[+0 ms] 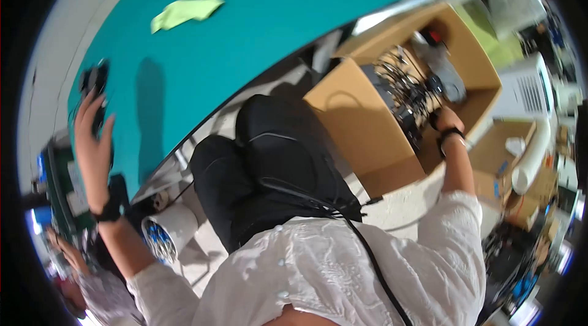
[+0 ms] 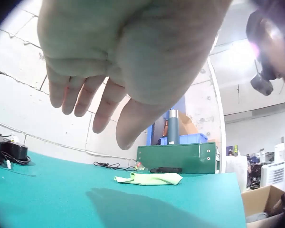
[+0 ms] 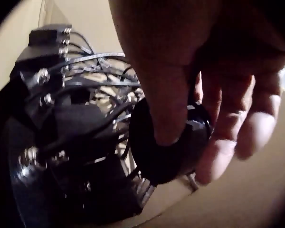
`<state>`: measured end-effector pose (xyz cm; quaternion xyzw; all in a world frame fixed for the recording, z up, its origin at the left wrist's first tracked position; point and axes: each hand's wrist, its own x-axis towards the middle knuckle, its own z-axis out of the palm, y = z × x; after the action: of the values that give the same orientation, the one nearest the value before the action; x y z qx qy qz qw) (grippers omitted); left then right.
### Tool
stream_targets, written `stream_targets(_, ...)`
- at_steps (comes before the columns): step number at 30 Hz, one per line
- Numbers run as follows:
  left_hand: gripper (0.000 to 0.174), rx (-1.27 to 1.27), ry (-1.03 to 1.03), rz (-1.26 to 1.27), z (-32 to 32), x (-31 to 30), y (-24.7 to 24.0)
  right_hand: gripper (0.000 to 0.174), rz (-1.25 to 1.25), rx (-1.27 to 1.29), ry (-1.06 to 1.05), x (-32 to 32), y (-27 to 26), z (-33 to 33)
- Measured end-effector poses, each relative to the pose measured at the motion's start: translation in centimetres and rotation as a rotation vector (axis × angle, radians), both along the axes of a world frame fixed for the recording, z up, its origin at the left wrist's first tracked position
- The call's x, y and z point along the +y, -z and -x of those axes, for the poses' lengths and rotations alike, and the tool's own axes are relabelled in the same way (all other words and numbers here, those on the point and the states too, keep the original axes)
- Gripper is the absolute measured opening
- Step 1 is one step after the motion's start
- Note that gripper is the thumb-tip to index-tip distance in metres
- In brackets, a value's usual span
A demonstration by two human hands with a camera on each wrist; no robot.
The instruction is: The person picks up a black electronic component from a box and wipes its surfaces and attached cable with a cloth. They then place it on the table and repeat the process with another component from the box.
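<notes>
Black rounded object (image 3: 152, 159), glossy and hard-looking, sits inside the cardboard box (image 1: 361, 121), pinched by the right grip (image 1: 452, 120). Left grip (image 1: 93, 151), fingers straight, hovers over the smooth green worktop (image 1: 245, 26). Grasping seems the step; lifting calls for clearing thin, tangled cables (image 1: 398, 72), though shadow hides any attachment.

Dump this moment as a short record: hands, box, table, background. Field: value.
left_hand: left hand raised over the table, fingers extended, holding nothing
right_hand: right hand inside the box, gripping a black rounded object between thumb and fingers
box: open cardboard box beside the table, with tangled cables inside
table: green tabletop with a yellow-green cloth lying on it
background: dark bottle upright by a green case
unclear: what the gripped object is
</notes>
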<state>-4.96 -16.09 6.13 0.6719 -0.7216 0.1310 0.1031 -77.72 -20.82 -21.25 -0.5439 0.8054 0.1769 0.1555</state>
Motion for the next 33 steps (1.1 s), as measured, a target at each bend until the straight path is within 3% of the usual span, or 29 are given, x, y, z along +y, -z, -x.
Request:
stream_targets(3,0.034,0.17,0.051,0.024,2.1,-0.2,0.1,0.035,0.198,-0.011,-0.018,-0.5,-6.8,-0.4)
stream_targets(6,0.034,0.226,0.13,0.005,2.9,-0.1,0.3,0.044,0.591,-0.119,-0.289,-1.0,-14.3,-1.6)
stream_targets(8,0.032,0.31,0.199,0.006,2.8,-0.1,0.8,0.043,0.644,-0.28,-0.218,-1.4,-22.0,-6.9)
stream_targets(10,0.032,0.335,0.212,0.041,2.8,0.0,0.7,0.044,0.807,-0.508,-0.366,-1.5,-27.5,-11.7)
stream_targets(14,0.037,0.449,0.308,0.06,2.2,0.3,0.2,0.058,0.754,-0.989,-0.432,-2.4,-35.8,-23.8)
stream_targets(16,0.046,0.851,0.339,-0.043,1.5,0.1,0.0,0.06,0.749,-1.104,-0.479,-2.1,-37.9,-32.7)
stream_targets(18,0.048,0.903,0.356,-0.067,0.5,-0.4,-0.6,0.064,0.414,-1.262,-0.714,-5.3,-38.5,-38.3)
stream_targets(20,0.043,1.469,0.371,-0.172,-0.6,-1.5,-0.8,0.044,0.239,-1.482,-0.722,-7.5,-36.8,-45.1)
stream_targets(22,0.049,1.564,0.375,-0.112,-1.9,-2.9,-0.1,0.022,-0.236,-1.592,-0.732,-10.3,-35.6,-50.5)
stream_targets(24,0.06,1.96,0.575,-0.134,-3.7,-4.8,0.8,0.023,-0.425,-1.745,-0.625,-11.8,-32.9,-55.6)
stream_targets(26,0.067,1.95,0.607,-0.138,-4.6,-5.8,1.5,0.021,-0.479,-1.864,-0.548,-12.5,-30.7,-59.0)
stream_targets(28,0.065,2.141,0.676,0.012,-5.3,-7.3,2.7,0.02,-0.51,-1.925,-0.502,-13.4,-28.7,-61.1)
stream_targets(29,0.062,2.214,0.744,-0.017,-5.7,-7.8,3.2,0.02,-0.492,-1.963,-0.499,-13.5,-28.1,-61.8)
stream_targets(33,0.052,2.395,0.703,0.021,-5.6,-8.9,5.1,0.022,-0.512,-2.017,-0.532,-14.2,-26.1,-62.4)
